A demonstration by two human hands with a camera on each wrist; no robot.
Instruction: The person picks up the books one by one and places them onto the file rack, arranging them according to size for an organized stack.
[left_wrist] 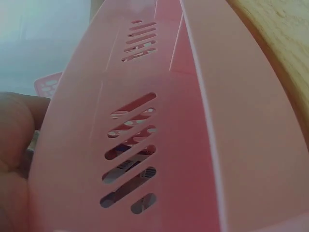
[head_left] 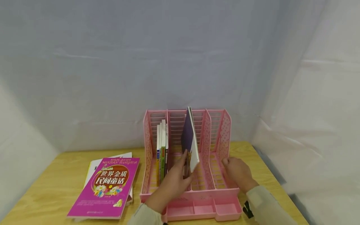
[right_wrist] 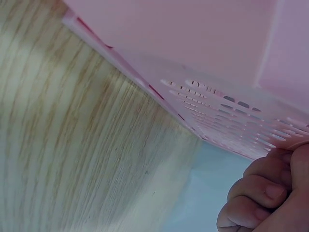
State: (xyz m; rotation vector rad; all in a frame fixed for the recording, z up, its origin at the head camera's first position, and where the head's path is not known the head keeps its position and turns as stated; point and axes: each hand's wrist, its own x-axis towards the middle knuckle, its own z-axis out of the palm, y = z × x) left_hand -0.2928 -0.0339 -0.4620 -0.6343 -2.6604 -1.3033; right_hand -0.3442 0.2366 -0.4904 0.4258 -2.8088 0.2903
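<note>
My left hand grips a thin book with a dark purple cover by its lower front edge. The book stands on edge, slightly tilted, in the middle part of a pink desk file rack. In the left wrist view, the hand is partly hidden behind the rack's slotted front. My right hand holds the front edge of the rack's right side wall. Its curled fingers show against the outside of that perforated wall in the right wrist view.
Several thin books stand upright in the rack's left compartment. Left of the rack, a magenta storybook lies on top of a white-covered book on the wooden table. Pale sheeting hangs behind and at both sides.
</note>
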